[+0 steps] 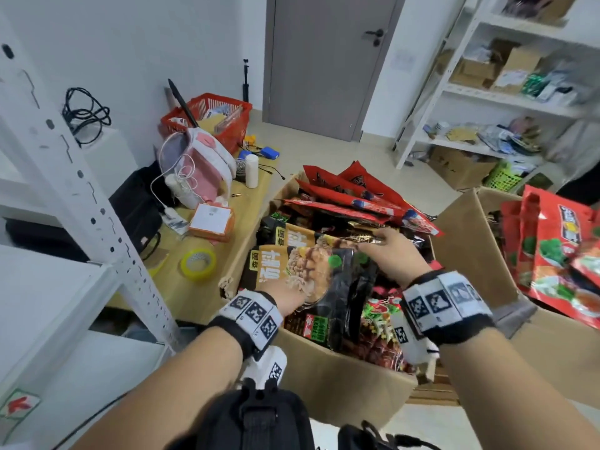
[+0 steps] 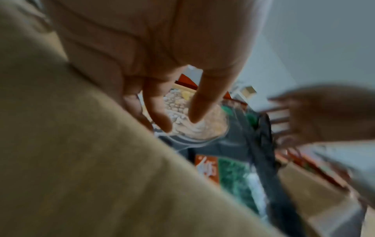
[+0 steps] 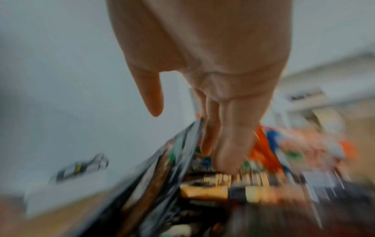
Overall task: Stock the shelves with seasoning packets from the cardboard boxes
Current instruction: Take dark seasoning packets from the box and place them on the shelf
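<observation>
An open cardboard box (image 1: pixel 341 378) in front of me is packed with seasoning packets. My left hand (image 1: pixel 285 298) grips a few black-and-orange packets (image 1: pixel 308 271) by their lower end and holds them tilted up over the box's left side. In the left wrist view its fingers (image 2: pixel 160 115) and thumb lie curled on the noodle picture of the front packet (image 2: pixel 205 128). My right hand (image 1: pixel 389 251) reaches into the box with straight fingers (image 3: pixel 227 152), and their tips touch a dark gold packet (image 1: pixel 367 238). Red packets (image 1: pixel 357 196) lie at the box's far end.
A second cardboard box (image 1: pixel 470 254) with red packets (image 1: pixel 558 254) stands at the right. A white shelf upright (image 1: pixel 81 190) rises at the left, and stocked white shelves (image 1: pixel 487 95) stand at the back right. A low wooden table (image 1: pixel 181 293) carries yellow tape (image 1: pixel 198 264) and a red basket (image 1: pixel 214 118).
</observation>
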